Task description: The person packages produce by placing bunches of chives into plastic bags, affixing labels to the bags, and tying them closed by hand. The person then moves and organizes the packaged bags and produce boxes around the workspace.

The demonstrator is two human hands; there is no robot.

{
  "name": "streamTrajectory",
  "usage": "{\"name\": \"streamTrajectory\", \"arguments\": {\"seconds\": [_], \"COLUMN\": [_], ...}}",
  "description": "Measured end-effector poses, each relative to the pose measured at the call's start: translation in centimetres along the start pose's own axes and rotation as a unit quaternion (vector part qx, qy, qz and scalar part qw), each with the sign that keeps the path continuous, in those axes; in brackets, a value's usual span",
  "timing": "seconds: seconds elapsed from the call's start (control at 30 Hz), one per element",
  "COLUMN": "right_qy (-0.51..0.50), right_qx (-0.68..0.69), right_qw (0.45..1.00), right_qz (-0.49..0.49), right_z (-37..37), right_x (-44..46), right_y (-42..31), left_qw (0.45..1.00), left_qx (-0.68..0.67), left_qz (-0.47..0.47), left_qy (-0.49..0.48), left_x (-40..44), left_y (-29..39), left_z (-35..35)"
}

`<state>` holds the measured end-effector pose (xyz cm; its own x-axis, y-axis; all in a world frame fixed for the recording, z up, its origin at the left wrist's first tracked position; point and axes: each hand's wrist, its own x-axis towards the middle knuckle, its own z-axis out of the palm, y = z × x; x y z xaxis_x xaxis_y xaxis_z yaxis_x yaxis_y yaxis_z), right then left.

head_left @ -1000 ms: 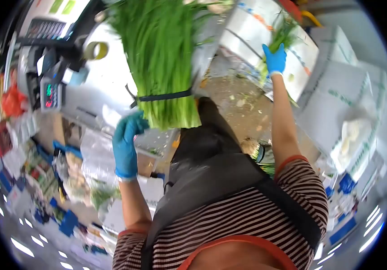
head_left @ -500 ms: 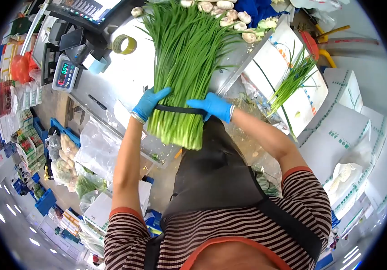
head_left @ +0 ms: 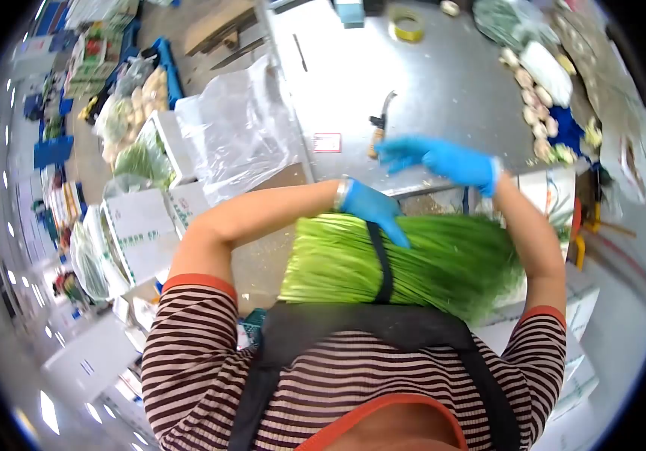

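A thick bunch of garlic chives (head_left: 447, 259) lies sideways against my apron, pale stem ends to the left and green leaves to the right. A black band (head_left: 381, 263) circles it. My blue-gloved left hand (head_left: 374, 207) grips the bunch from its far side, by the band; some of its fingers are hidden. Apart from the bunch, my gloved right hand (head_left: 443, 161) is over the table's near edge, slightly blurred, fingers stretched out and holding nothing. Close to its fingertips, a curved tool with a wooden handle (head_left: 376, 139) rests on the metal table (head_left: 443, 90).
Yellow tape (head_left: 407, 26), a thin dark pen-like item (head_left: 300, 52) and a red-edged label (head_left: 327, 143) are on the table. Mushrooms (head_left: 535, 113) line its right side. Plastic sheeting (head_left: 240, 124) and white boxes (head_left: 142, 229) stand to the left.
The chives have turned from pointing away over the table to lying crosswise against my body. My right hand has let go and moved above the table edge; the view has swung too.
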<state>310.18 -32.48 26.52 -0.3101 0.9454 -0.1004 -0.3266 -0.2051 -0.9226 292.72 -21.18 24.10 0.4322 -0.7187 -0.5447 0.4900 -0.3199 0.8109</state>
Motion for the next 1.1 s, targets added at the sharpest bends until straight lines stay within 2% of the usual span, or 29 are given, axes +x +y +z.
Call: {"name": "streamTrajectory", "arguments": {"seconds": [0.03, 0.07, 0.1, 0.13, 0.2, 0.23, 0.27, 0.3, 0.33, 0.37, 0.43, 0.53, 0.63, 0.67, 0.7, 0.73, 0.8, 0.83, 0.87, 0.9, 0.93, 1.03, 1.1], "right_qy": [-0.023, -0.111, 0.005, -0.009, -0.025, -0.024, -0.017, -0.007, 0.051, 0.098, 0.188, 0.292, 0.351, 0.359, 0.363, 0.361, 0.35, 0.34, 0.329, 0.316, 0.303, 0.26, 0.236], "right_qx": [-0.017, -0.176, -0.11, -0.051, 0.063, 0.123, 0.184, 0.244, 0.321, 0.357, 0.391, 0.393, 0.365, 0.348, 0.333, 0.317, 0.286, 0.268, 0.25, 0.232, 0.217, 0.173, 0.152], "right_qw": [0.976, 0.96, 0.97, 0.975, 0.975, 0.971, 0.963, 0.952, 0.924, 0.906, 0.877, 0.848, 0.836, 0.839, 0.842, 0.848, 0.862, 0.873, 0.883, 0.894, 0.904, 0.933, 0.947], "right_qz": [0.216, 0.187, 0.216, 0.215, 0.212, 0.205, 0.195, 0.183, 0.202, 0.206, 0.206, 0.203, 0.212, 0.215, 0.219, 0.223, 0.228, 0.227, 0.224, 0.218, 0.21, 0.178, 0.157], "right_z": [0.8, 4.0, 6.4, 7.7, 9.2, 10.2, 11.4, 12.9, 14.5, 16.1, 19.2, 23.2, 27.1, 28.0, 28.7, 29.2, 29.9, 30.2, 30.4, 30.6, 31.0, 32.3, 33.5], "right_x": [1.0, 2.3, 1.3, 1.3, 1.8, 2.4, 3.0, 3.3, 3.0, 3.2, 4.9, 10.1, 15.2, 16.6, 18.1, 19.7, 23.0, 24.6, 26.3, 28.0, 29.8, 35.1, 37.5], "right_y": [4.4, 5.4, 9.2, 10.8, 12.6, 13.5, 14.5, 15.8, 17.3, 18.3, 20.0, 22.6, 23.4, 23.4, 23.3, 23.2, 23.0, 22.7, 22.5, 22.2, 21.9, 20.8, 20.2], "left_qw": [0.999, 0.998, 0.993, 0.995, 0.996, 0.979, 0.901, 0.769, 0.634, 0.519, 0.451, 0.508, 0.373, 0.427, 0.367, 0.227, 0.249, 0.344, 0.436, 0.486, 0.555, 0.687, 0.708], "left_qx": [-0.002, -0.015, -0.033, -0.025, -0.003, -0.061, -0.16, -0.251, -0.15, -0.041, 0.074, 0.07, 0.027, -0.214, -0.455, -0.583, -0.522, -0.409, -0.249, -0.081, -0.018, 0.027, 0.167], "left_qz": [0.017, 0.065, 0.113, 0.095, -0.044, 0.032, 0.106, 0.174, 0.116, -0.013, -0.38, -0.573, -0.525, -0.298, -0.1, 0.041, 0.154, 0.083, 0.075, 0.082, -0.027, -0.049, -0.188], "left_qy": [-0.032, -0.002, 0.027, -0.004, 0.074, 0.189, 0.388, 0.561, 0.75, 0.854, 0.804, 0.639, 0.765, 0.827, 0.805, 0.779, 0.801, 0.842, 0.862, 0.866, 0.831, 0.725, 0.659], "left_x": [0.8, -0.3, -1.9, -4.6, -10.8, -14.3, -18.9, -23.7, -27.4, -30.2, -33.2, -30.1, -26.8, -28.1, -29.5, -28.4, -33.3, -36.1, -38.5, -41.0, -42.9, -45.6, -47.0], "left_y": [-2.0, -2.2, -2.0, -1.1, -2.4, -6.6, -10.8, -15.1, -19.9, -28.0, -35.3, -40.6, -49.8, -52.5, -55.1, -60.7, -59.0, -54.0, -49.6, -44.8, -40.2, -30.4, -25.9], "left_z": [0.1, 0.3, 0.9, 0.6, -0.4, -1.2, -1.4, -1.1, 0.2, 2.3, 9.1, 14.4, 12.9, 10.4, 7.9, 5.3, 0.2, -0.6, -0.6, -0.5, 0.7, 5.1, 8.5]}}
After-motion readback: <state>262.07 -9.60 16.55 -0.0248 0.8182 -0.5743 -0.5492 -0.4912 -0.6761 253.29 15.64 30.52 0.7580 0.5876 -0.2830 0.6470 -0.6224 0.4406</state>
